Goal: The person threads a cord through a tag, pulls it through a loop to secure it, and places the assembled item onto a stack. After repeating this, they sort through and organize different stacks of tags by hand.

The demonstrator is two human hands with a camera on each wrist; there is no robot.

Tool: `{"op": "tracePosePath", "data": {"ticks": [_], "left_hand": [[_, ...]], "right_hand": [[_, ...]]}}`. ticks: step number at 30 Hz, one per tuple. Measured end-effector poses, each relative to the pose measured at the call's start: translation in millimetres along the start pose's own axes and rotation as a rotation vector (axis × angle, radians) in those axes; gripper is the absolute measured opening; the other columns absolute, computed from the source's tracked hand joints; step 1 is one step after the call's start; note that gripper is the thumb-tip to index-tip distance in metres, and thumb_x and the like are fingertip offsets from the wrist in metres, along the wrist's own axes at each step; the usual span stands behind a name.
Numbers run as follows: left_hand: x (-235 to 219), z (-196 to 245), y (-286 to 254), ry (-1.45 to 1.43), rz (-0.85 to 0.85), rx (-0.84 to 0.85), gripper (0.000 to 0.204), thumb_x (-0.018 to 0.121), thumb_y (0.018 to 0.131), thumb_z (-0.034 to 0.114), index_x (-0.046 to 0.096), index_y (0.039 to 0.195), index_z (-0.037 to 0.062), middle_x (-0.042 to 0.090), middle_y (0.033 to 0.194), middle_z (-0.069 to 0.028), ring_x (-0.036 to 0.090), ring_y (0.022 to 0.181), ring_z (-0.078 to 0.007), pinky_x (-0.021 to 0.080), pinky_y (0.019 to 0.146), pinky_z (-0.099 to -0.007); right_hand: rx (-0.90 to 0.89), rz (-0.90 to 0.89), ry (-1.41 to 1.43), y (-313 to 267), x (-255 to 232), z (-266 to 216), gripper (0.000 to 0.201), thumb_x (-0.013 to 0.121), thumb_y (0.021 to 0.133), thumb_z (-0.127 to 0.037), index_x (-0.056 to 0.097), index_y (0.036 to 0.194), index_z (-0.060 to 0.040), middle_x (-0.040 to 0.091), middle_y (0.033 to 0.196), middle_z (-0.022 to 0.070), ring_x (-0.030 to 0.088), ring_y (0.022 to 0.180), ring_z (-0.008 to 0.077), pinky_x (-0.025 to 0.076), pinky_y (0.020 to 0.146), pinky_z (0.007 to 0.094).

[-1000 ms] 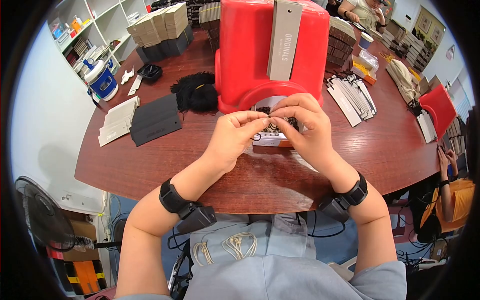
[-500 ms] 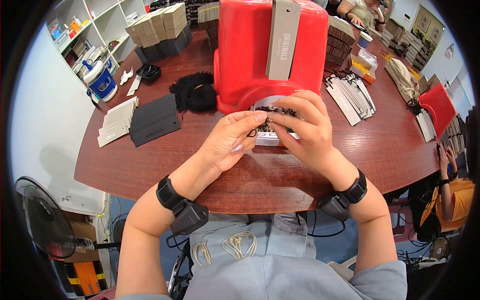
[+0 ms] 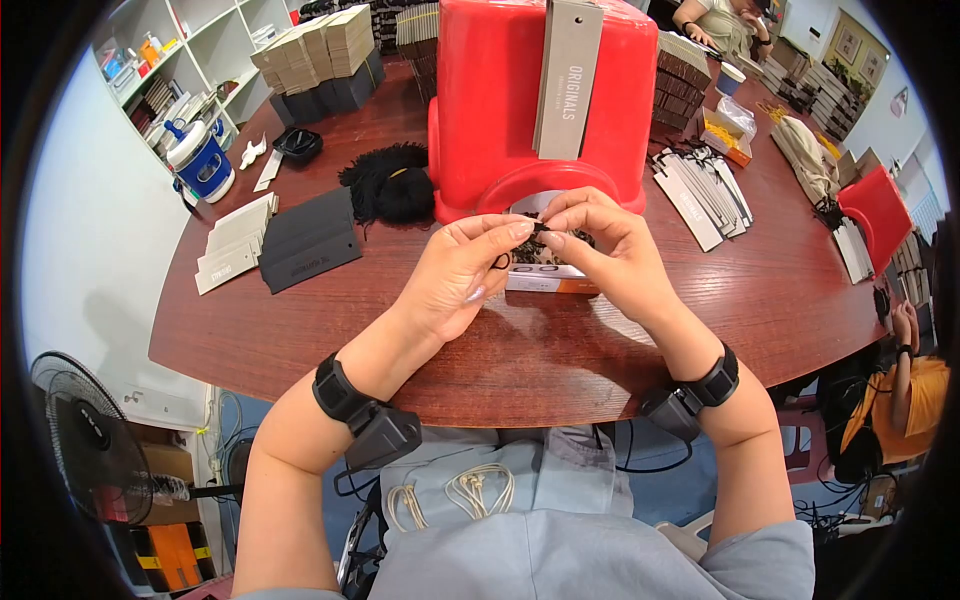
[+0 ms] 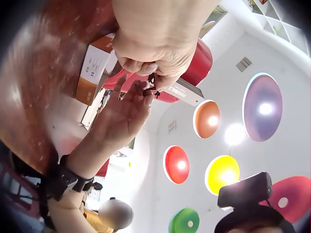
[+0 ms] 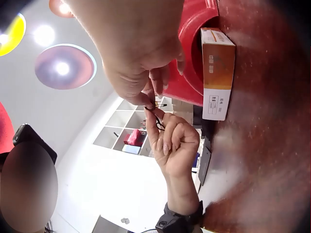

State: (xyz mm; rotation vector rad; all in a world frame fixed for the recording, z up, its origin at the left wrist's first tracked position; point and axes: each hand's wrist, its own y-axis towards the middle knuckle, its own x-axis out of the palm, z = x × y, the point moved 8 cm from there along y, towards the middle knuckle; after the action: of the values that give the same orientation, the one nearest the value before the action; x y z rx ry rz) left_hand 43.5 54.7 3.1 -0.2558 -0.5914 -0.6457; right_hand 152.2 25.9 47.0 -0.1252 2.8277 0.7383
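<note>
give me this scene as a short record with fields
left hand: pinches a small black loop at its fingertips
right hand: pinches the same loop's other end, meeting the left hand
box: lies open below the hands, on the table
red bin: upside down behind the box, a grey tag hanging on it
black cord bundle: left of the bin

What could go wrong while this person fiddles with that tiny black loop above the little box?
The small black loop is only pinched between fingertips of the left hand and right hand, so it might slip and drop onto the table. The open box of similar pieces sits right under both hands; a nudge could perhaps spill it.
</note>
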Motion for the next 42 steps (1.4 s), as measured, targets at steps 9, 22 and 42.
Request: {"op": "tracePosePath", "data": {"ticks": [9,22,42], "left_hand": [[1,3,-2,0.150,0.025,0.055,0.014,0.059,0.076,0.009,0.059,0.087,0.0001,0.059,0.073,-0.0021,0.040,0.048,-0.0006,0.029,0.041,-0.0141],[4,9,-3,0.340,0.043,0.232,0.012,0.058,0.076,0.004,0.059,0.087,-0.0014,0.059,0.075,-0.0023,0.049,0.059,-0.0021,0.037,0.051,-0.0136],[7,-13,0,-0.094,-0.070,-0.087,0.013,0.052,0.081,0.012,0.056,0.090,0.0031,0.034,0.040,0.0072,0.027,0.033,-0.0022,0.021,0.036,-0.0176]], "right_hand": [[0.116,0.028,0.169,1,-3,7,0.010,0.056,0.077,-0.007,0.057,0.080,0.0026,0.052,0.087,0.0045,0.050,0.083,0.0101,0.040,0.075,0.0240],[-0.113,0.206,-0.095,2,-14,-9,0.011,0.062,0.069,-0.006,0.060,0.079,-0.0026,0.053,0.085,0.0062,0.050,0.084,0.0160,0.039,0.075,0.0274],[-0.576,0.236,-0.632,-12,1,-54,0.021,0.063,0.054,0.001,0.059,0.072,-0.0077,0.053,0.076,0.0024,0.050,0.070,0.0186,0.038,0.063,0.0298]]}}
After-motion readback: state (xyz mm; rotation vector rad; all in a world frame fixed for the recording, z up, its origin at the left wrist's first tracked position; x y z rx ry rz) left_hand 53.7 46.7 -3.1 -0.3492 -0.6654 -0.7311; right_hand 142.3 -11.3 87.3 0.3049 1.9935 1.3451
